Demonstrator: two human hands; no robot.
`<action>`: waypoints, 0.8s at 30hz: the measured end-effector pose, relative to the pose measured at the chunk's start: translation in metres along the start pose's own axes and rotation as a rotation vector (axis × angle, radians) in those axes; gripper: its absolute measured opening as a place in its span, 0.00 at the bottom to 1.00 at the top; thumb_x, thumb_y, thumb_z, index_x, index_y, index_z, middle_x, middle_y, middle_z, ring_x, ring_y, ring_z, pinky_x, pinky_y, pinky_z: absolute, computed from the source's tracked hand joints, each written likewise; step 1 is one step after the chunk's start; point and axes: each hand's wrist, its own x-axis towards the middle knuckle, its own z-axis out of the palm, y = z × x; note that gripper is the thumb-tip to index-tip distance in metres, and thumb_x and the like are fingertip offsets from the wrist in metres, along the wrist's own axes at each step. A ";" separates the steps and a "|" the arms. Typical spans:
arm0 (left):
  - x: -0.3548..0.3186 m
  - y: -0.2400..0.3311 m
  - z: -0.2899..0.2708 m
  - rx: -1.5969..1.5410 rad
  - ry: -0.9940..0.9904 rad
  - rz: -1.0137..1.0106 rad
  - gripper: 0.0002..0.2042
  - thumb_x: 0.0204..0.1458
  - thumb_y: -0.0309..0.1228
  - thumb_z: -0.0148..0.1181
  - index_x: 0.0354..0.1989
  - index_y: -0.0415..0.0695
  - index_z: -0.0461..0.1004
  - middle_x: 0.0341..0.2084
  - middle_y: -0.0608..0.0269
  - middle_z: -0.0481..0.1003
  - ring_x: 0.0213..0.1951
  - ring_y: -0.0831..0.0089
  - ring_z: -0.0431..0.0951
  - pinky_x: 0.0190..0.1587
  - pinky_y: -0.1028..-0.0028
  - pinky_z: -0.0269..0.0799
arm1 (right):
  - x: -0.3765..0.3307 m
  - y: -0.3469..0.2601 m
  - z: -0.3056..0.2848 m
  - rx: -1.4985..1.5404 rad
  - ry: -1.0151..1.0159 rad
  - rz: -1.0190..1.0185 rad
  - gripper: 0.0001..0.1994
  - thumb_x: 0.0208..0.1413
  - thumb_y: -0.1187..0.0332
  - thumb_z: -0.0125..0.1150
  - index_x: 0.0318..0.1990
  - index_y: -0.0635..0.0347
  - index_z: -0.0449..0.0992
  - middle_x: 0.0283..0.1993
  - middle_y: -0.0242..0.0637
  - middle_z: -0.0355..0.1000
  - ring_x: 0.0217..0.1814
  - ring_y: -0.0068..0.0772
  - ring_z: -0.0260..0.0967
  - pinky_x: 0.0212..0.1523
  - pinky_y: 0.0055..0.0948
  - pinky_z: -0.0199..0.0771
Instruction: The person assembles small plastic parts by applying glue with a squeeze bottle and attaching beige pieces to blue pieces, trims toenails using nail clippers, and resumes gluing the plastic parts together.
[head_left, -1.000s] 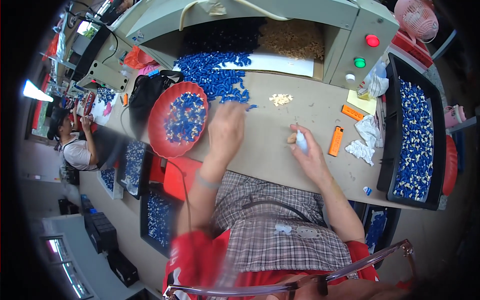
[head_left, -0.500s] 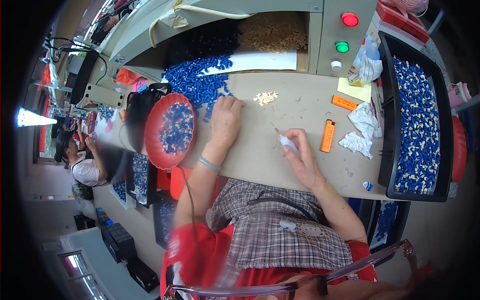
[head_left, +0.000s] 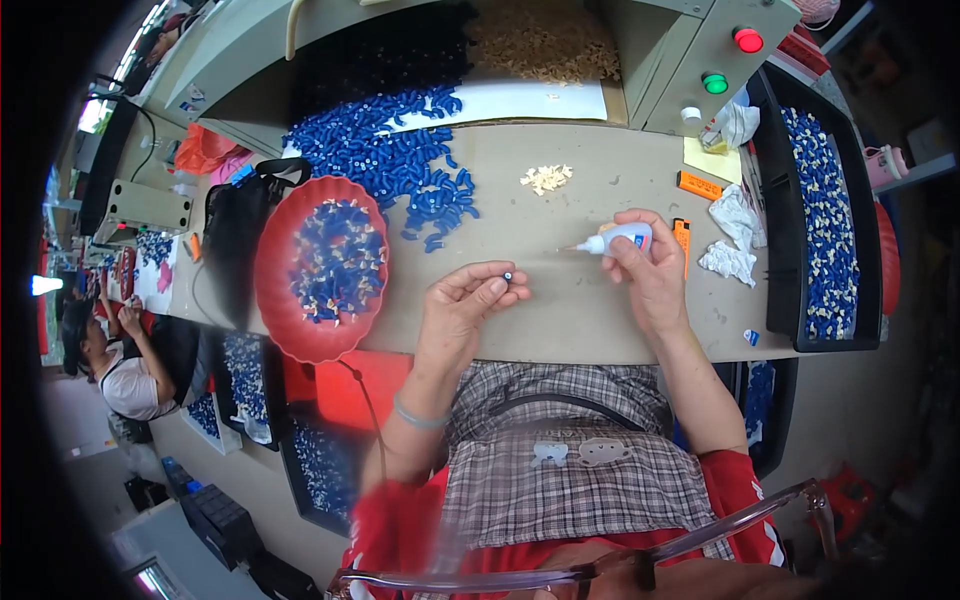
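Observation:
My left hand (head_left: 462,305) pinches a small blue plastic piece (head_left: 508,277) between thumb and fingers, its pale end facing right. A small white glue bottle (head_left: 625,239) with a thin needle tip is gripped in my right hand (head_left: 650,270). The needle points left, level with and apart from the blue piece. Beyond my hands lies a little heap of cream-coloured bits (head_left: 546,179). Loose blue pieces (head_left: 435,200) spread over the table at the back left. Left of my left hand, a red scalloped bowl (head_left: 275,290) holds blue pieces joined with cream bits.
A black tray (head_left: 783,250) full of blue-and-cream pieces stands at the right. Near it lie an orange lighter (head_left: 697,185), crumpled tissue (head_left: 730,262) and a yellow pad (head_left: 712,160). A grey machine housing (head_left: 675,60) borders the back. At far left another person (head_left: 140,365) sits working.
My left hand has come back from the blue pile toward me with one blue piece. My right hand has lifted and turned the glue bottle so its needle points left.

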 end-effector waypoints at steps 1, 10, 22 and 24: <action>0.001 -0.001 -0.002 -0.008 -0.003 -0.004 0.09 0.53 0.18 0.54 0.42 0.32 0.73 0.37 0.49 0.76 0.36 0.68 0.79 0.40 0.76 0.76 | 0.004 0.000 0.004 0.026 0.003 0.016 0.14 0.55 0.75 0.58 0.48 0.64 0.67 0.35 0.35 0.71 0.29 0.18 0.68 0.25 0.14 0.67; 0.006 -0.012 -0.010 0.073 -0.074 0.095 0.14 0.54 0.22 0.54 0.49 0.33 0.68 0.39 0.47 0.75 0.37 0.66 0.78 0.41 0.75 0.75 | 0.016 -0.003 0.026 -0.068 0.004 -0.084 0.15 0.54 0.74 0.60 0.48 0.63 0.67 0.36 0.36 0.72 0.29 0.17 0.68 0.27 0.13 0.67; 0.006 -0.024 -0.010 0.202 -0.001 0.204 0.09 0.54 0.18 0.53 0.43 0.32 0.72 0.39 0.52 0.75 0.40 0.70 0.77 0.44 0.75 0.74 | -0.009 0.020 0.020 -0.571 -0.009 -0.480 0.16 0.57 0.64 0.58 0.46 0.67 0.70 0.34 0.38 0.73 0.26 0.19 0.67 0.25 0.16 0.65; 0.006 -0.025 -0.012 0.247 -0.019 0.266 0.08 0.54 0.17 0.52 0.42 0.31 0.72 0.40 0.51 0.75 0.41 0.69 0.77 0.44 0.74 0.75 | -0.010 0.019 0.020 -0.621 -0.003 -0.524 0.16 0.57 0.63 0.59 0.45 0.68 0.70 0.34 0.40 0.74 0.26 0.21 0.67 0.25 0.16 0.65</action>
